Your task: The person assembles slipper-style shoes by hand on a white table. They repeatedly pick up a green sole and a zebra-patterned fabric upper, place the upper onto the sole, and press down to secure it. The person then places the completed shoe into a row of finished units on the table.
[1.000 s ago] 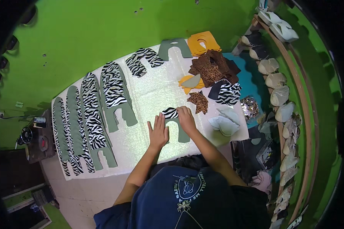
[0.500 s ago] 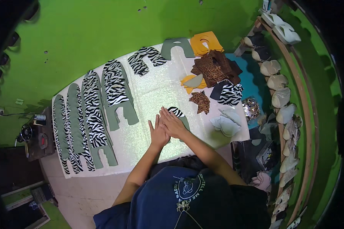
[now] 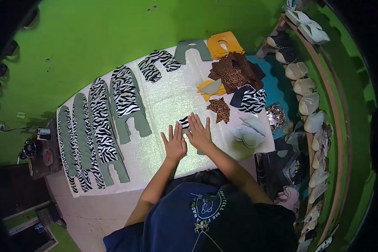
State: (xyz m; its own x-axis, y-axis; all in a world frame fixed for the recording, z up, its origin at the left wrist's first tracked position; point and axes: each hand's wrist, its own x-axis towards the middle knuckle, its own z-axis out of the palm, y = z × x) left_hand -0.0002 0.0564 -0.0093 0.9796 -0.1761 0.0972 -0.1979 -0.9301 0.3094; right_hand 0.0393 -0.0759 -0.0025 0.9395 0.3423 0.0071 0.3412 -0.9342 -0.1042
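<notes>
My left hand lies flat with its fingers stretched out, at the left side of a zebra-print piece. On the piece itself rests my right hand, flat, its fingers somewhat apart. A little sage-green material shows under the right wrist; my hands hide most of this piece's outline. To the left, a row of overlapping zebra-print and sage-green pieces is laid out. Farther back are a zebra-print arch and a sage-green arch-shaped piece.
A pale table covering lies beneath everything. At the right are yellow pieces, leopard-print pieces, pale rounded pieces and a bag of shiny bits. A wooden rack holding shoe-like shapes stands on the right.
My right hand has come off the left hand and moved right, uncovering the left fingers. Both hands now lie side by side, and the zebra-print piece shows between them.
</notes>
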